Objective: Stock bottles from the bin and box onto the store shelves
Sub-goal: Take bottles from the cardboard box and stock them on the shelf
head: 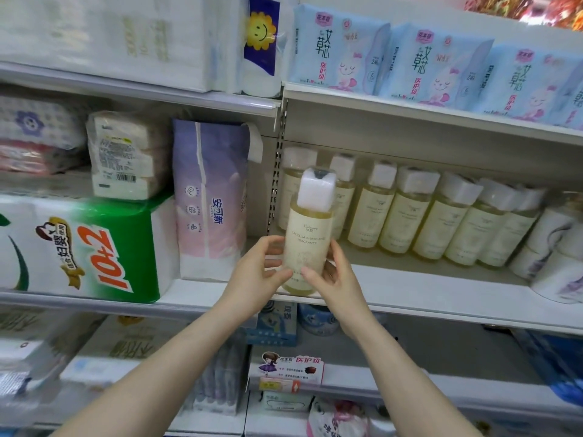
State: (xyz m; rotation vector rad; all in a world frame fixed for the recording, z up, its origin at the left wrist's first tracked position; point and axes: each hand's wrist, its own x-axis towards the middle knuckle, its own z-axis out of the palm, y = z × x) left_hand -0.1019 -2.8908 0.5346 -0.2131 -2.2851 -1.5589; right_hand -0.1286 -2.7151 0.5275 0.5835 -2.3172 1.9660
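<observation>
A tall clear bottle (307, 234) of pale yellow liquid, with a cream label and a white cap, stands upright at the front edge of the white middle shelf (441, 294). My left hand (260, 272) grips its lower left side and my right hand (328, 275) grips its lower right side. Behind it, a row of several matching bottles (426, 219) lines the back of the same shelf, running to the right. The bin and box are out of view.
Toilet-paper packs (208, 197) and a green-and-white pack (85, 244) fill the shelf to the left. Blue sanitary-pad packs (435, 61) sit on the shelf above. Paper rolls (552, 257) stand at the right end. Lower shelves hold more packs.
</observation>
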